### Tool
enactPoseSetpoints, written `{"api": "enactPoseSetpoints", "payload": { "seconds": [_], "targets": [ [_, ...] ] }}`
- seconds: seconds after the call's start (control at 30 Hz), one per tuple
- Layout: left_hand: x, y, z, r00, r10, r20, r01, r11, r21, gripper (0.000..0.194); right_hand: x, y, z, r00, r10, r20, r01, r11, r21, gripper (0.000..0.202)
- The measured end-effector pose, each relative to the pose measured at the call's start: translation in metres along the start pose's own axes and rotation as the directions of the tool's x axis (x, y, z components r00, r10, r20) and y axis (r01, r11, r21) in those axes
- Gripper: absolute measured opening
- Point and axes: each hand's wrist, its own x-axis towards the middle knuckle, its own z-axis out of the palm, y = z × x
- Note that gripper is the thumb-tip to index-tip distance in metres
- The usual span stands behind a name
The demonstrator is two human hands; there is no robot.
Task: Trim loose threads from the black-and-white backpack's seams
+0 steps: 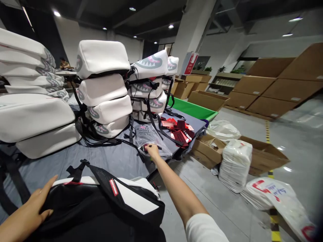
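Observation:
A black and white backpack (101, 208) with a red label on its strap lies at the near edge of the table. My left hand (35, 208) rests on its left side, the thumb apart from the fingers. My right hand (152, 150) reaches out to a clear plastic bag (147, 134) with dark items in it, its fingers pinched at the bag's near end. What exactly sits between those fingers is too small to tell. Just right of the bag lies a pile of red and dark tags (180, 131).
Stacked white backpacks (106, 90) stand across the back and left of the grey table (111, 159). A green bin (191, 108) is behind. Open cartons (205, 151), a wrapped white bundle (236, 164) and plastic bags are on the floor at right; large boxes (285, 90) stand farther back.

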Motion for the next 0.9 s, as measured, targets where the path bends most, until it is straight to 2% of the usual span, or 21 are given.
{"api": "enactPoseSetpoints", "payload": {
  "seconds": [0.1, 0.2, 0.27, 0.33, 0.4, 0.5, 0.57, 0.63, 0.7, 0.77, 0.83, 0.9],
  "targets": [
    [-0.003, 0.025, -0.012, 0.997, -0.063, 0.049, 0.064, 0.998, -0.012, 0.085, -0.014, 0.0, -0.023, 0.994, 0.016, 0.11, -0.024, 0.998, 0.065, 0.023],
    [-0.004, 0.05, -0.022, 0.986, -0.147, 0.084, 0.147, 0.989, 0.008, 0.087, -0.038, -0.005, -0.043, 0.974, -0.046, 0.22, 0.019, 0.992, 0.124, 0.03],
    [-0.006, 0.065, -0.027, 0.978, -0.195, 0.075, 0.191, 0.98, 0.056, 0.087, -0.061, -0.016, -0.045, 0.956, -0.133, 0.261, 0.087, 0.98, 0.179, 0.031],
    [-0.012, 0.082, -0.035, 0.972, -0.216, 0.094, 0.206, 0.973, 0.107, 0.087, -0.087, -0.036, -0.036, 0.924, -0.236, 0.303, 0.165, 0.957, 0.24, 0.033],
    [-0.017, 0.097, -0.043, 0.966, -0.234, 0.11, 0.217, 0.964, 0.152, 0.092, -0.116, -0.061, -0.02, 0.858, -0.383, 0.342, 0.292, 0.912, 0.289, 0.035],
    [-0.024, 0.112, -0.054, 0.96, -0.256, 0.114, 0.239, 0.96, 0.145, 0.095, -0.163, -0.103, 0.013, 0.672, -0.663, 0.328, 0.566, 0.747, 0.349, 0.026],
    [-0.03, 0.115, -0.058, 0.962, -0.251, 0.105, 0.239, 0.964, 0.113, 0.095, -0.194, -0.127, 0.035, 0.555, -0.771, 0.313, 0.666, 0.637, 0.387, 0.02],
    [-0.041, 0.113, -0.057, 0.976, -0.213, 0.047, 0.213, 0.977, 0.021, 0.088, -0.218, -0.145, 0.055, 0.471, -0.824, 0.316, 0.723, 0.566, 0.396, 0.019],
    [-0.056, 0.105, -0.049, 0.983, -0.176, -0.049, 0.168, 0.977, -0.131, 0.076, -0.234, -0.157, 0.071, 0.413, -0.829, 0.378, 0.781, 0.536, 0.32, 0.017],
    [-0.074, 0.096, -0.037, 0.978, -0.165, -0.127, 0.125, 0.952, -0.279, 0.07, -0.244, -0.165, 0.081, 0.376, -0.763, 0.526, 0.837, 0.523, 0.161, 0.015],
    [-0.093, 0.087, -0.024, 0.973, -0.162, -0.167, 0.093, 0.929, -0.357, 0.071, -0.251, -0.17, 0.087, 0.342, -0.653, 0.675, 0.887, 0.461, -0.004, 0.013],
    [-0.108, 0.082, -0.011, 0.962, -0.166, -0.215, 0.079, 0.928, -0.364, 0.079, -0.257, -0.174, 0.092, 0.31, -0.562, 0.767, 0.924, 0.369, -0.103, 0.014]
  ]
}}
